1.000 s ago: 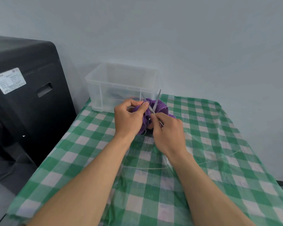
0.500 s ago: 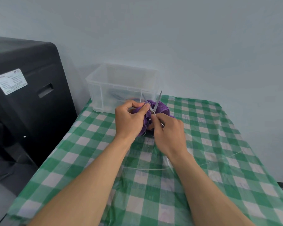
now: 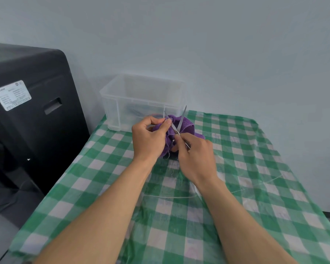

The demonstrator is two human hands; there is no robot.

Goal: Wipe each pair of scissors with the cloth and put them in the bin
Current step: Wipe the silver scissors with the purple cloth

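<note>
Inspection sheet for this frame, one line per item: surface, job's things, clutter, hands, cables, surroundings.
Surface: green-and-white checked tablecloth covers the table, wrinkled near the middle.
Job's things: slim silver metal scissors, blades spread and pointing up, against the purple terry cloth. The clear plastic bin stands at the table's far left corner, with dim shapes inside that are too blurred to identify.
Clutter: nothing seen.
Hands: left hand pinches the cloth around one blade. Right hand holds the scissors at the handle end.
Cables: nothing seen.
Surroundings: black cabinet-like machine with a white label, left of the table. Pale wall behind.
</note>
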